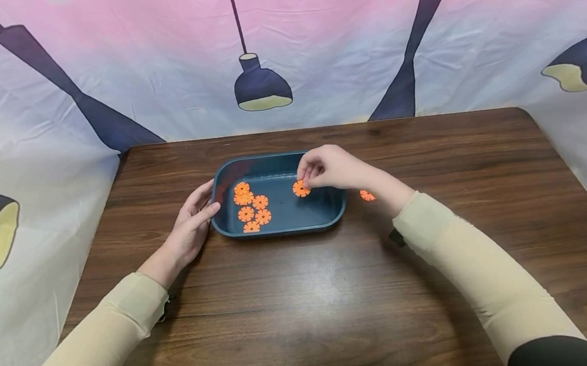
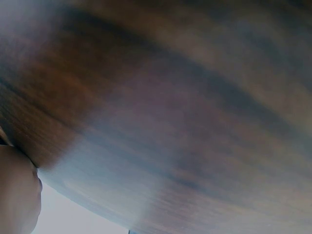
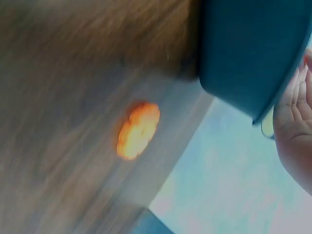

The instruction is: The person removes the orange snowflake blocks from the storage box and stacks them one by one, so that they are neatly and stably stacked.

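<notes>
Behind your work hung a pink, blue and white fabric backdrop (image 1: 326, 79) printed with dark lamps, and before it stood a brown wood-grain table (image 1: 305, 300). On it sat a dark teal, rounded rectangular tray (image 1: 286, 216). Your left hand (image 1: 191, 222) held the tray's left end, thumb at the edge, fingers bent along the outside. Your right hand (image 1: 331, 167) was nearly closed above the tray's right part, thumb and fingertips pinching a round, notched orange disc (image 1: 301, 189). Several matching orange discs (image 1: 260, 202) lay inside toward the left, two overlapping. Another loose orange disc (image 1: 367, 195) lay on the table, just right of the tray, partly hidden by your right wrist.
</notes>
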Demonstrator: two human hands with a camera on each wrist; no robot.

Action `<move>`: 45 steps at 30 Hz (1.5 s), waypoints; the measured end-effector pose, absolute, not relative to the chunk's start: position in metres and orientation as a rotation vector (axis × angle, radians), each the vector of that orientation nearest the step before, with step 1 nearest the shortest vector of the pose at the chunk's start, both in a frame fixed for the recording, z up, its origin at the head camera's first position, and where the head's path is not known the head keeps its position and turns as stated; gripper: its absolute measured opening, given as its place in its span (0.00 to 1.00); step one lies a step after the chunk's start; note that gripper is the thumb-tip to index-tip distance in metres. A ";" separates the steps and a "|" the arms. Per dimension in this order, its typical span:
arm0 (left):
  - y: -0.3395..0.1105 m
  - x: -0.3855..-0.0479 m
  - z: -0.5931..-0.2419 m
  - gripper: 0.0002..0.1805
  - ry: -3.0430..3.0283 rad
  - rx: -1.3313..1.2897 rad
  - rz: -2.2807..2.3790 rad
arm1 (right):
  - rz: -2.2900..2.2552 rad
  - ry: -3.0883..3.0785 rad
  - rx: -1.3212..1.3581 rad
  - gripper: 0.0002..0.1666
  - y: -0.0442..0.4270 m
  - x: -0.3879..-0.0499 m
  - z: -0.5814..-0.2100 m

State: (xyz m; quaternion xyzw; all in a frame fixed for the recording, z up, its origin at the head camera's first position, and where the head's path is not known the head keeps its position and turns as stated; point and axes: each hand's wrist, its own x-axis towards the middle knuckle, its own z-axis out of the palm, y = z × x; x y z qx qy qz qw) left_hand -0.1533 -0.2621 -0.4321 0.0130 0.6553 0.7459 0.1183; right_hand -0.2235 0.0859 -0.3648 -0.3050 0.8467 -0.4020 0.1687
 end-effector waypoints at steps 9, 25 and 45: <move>-0.262 -0.154 -0.432 0.31 1.914 0.028 2.176 | -1.276 2.410 -0.723 0.06 0.124 -0.220 -0.353; -0.262 -0.154 -0.429 0.31 1.917 0.018 2.168 | -1.249 2.511 -0.595 0.07 0.184 -0.216 -0.360; -0.262 -0.153 -0.431 0.31 1.918 0.022 2.171 | -1.143 2.459 -0.530 0.06 0.204 -0.221 -0.403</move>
